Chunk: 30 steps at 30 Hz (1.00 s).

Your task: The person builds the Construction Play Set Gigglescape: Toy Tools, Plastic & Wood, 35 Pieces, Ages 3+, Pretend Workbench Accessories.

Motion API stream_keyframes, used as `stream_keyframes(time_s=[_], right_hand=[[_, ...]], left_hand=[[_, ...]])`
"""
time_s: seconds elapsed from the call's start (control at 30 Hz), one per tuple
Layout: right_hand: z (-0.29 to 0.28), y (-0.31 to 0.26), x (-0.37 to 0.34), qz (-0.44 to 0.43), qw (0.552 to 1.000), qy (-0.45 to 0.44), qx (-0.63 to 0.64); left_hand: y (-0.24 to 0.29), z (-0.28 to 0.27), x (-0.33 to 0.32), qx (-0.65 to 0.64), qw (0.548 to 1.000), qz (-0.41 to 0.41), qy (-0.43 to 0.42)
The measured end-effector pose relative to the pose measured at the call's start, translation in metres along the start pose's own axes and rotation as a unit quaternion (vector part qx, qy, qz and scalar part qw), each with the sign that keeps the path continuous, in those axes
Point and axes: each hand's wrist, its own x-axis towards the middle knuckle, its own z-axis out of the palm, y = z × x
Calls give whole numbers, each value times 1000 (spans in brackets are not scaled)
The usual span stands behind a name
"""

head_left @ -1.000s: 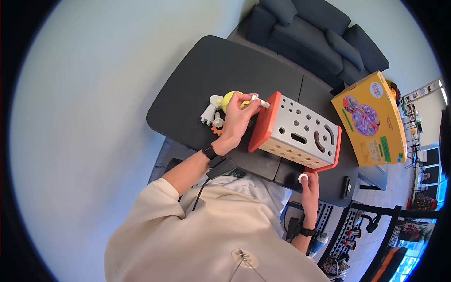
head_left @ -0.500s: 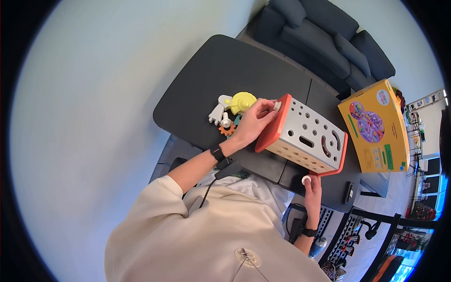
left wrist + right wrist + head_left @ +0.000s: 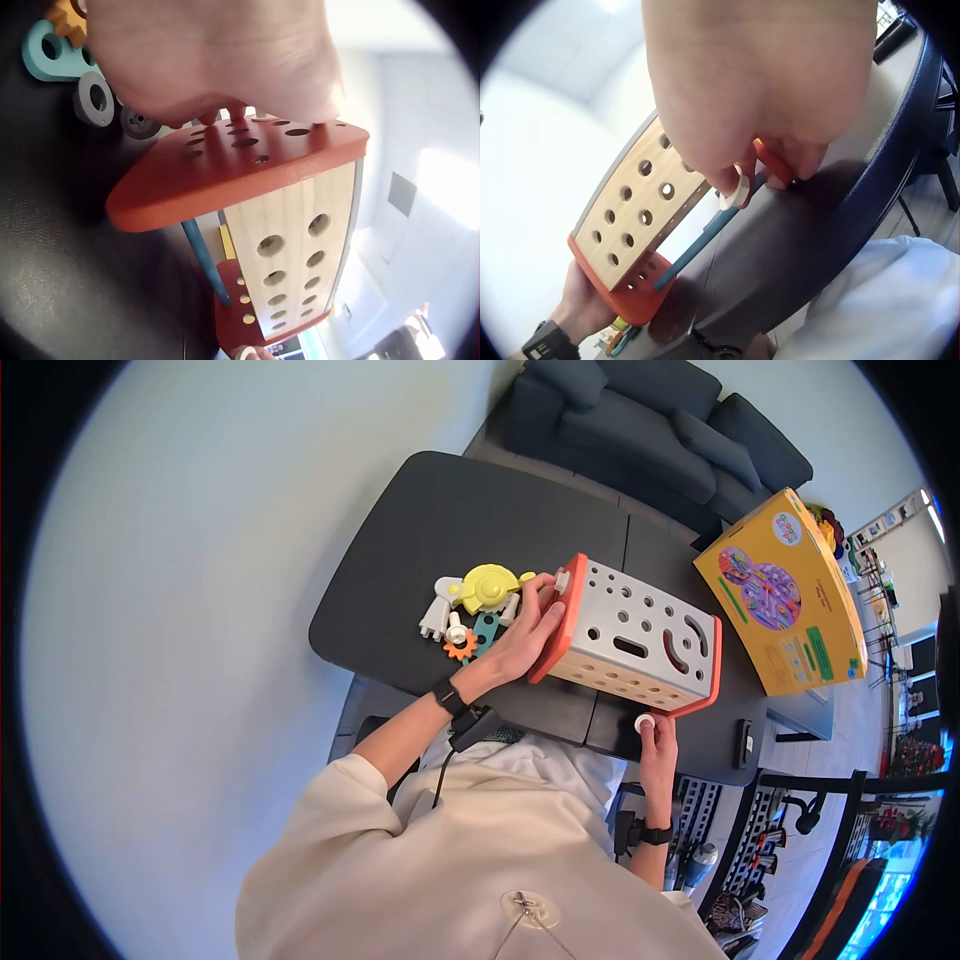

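A toy toolbox (image 3: 640,630), with a grey perforated top, pale wooden sides and red end panels, stands on the dark table. My left hand (image 3: 518,645) rests its fingertips and thumb against the left end panel (image 3: 240,169). A pale bolt head (image 3: 562,582) sits at that panel's upper part, close to the fingers. Near the opposite end panel, my right hand (image 3: 658,748) pinches a white ring-shaped nut (image 3: 736,190); its other fingers reach the panel's lower edge. A blue rod (image 3: 709,244) runs under the box between the panels.
Left of the toolbox lie a yellow toy piece (image 3: 488,588), a white claw-shaped piece (image 3: 440,610), an orange gear (image 3: 460,646) and a teal perforated strip (image 3: 486,630). A yellow carton (image 3: 780,590) stands to the right. A small black object (image 3: 743,745) lies near the table's right edge.
My left hand brought the pale bolt to the left end panel, then let go of its head and flattened its fingers against the panel. My right hand keeps the white nut near the opposite end.
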Motion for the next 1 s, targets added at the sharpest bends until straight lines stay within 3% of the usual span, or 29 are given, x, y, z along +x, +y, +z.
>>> stream_keyframes(time_s=[0.4,0.73,1.0], right_hand=[[-41,-16,4,17,992,106,73],[-55,-48,11,-22,989,139,49],[-64,-52,14,-14,990,136,38]], left_hand=[[21,25,-8,5,999,-12,-45],[8,32,-17,64,994,-69,-56],[5,33,-25,151,985,-39,-78]])
